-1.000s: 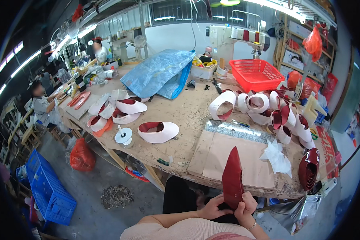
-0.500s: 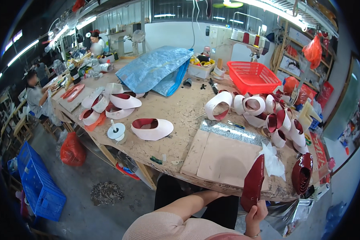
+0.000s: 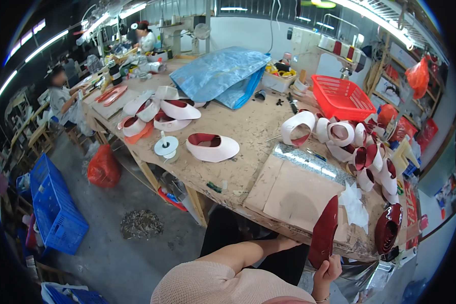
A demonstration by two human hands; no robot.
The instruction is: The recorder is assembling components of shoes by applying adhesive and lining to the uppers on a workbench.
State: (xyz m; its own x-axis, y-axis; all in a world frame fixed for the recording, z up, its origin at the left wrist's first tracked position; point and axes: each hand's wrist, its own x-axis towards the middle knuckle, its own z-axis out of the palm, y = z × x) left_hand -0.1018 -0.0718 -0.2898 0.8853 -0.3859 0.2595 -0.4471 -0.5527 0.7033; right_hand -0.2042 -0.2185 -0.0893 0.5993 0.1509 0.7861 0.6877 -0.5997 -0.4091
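Note:
My right hand (image 3: 328, 272) is closed on the lower end of a dark red, glossy shoe upper piece (image 3: 324, 233), which stands up at the table's front edge. My left hand (image 3: 288, 242) is at that edge beside the piece, its fingers hidden. Beyond them lie flat tan boards (image 3: 289, 190) with a shiny, speckled strip along the far side. A crumpled white sheet (image 3: 355, 205) lies to the right of the red piece. Further right stands a rolled bundle of the same dark red material (image 3: 388, 229).
Pale shoe uppers with red linings (image 3: 214, 148) lie left and right on the table (image 3: 238, 175), near a white spool (image 3: 166, 146). Behind are a blue plastic sheet (image 3: 220, 76) and a red basket (image 3: 343, 97). A blue crate (image 3: 60, 213) is on the floor. Two people work far left.
The view has turned slightly left, so the scene sits further right. My right hand still holds the red piece upright, and my left hand remains at the table edge.

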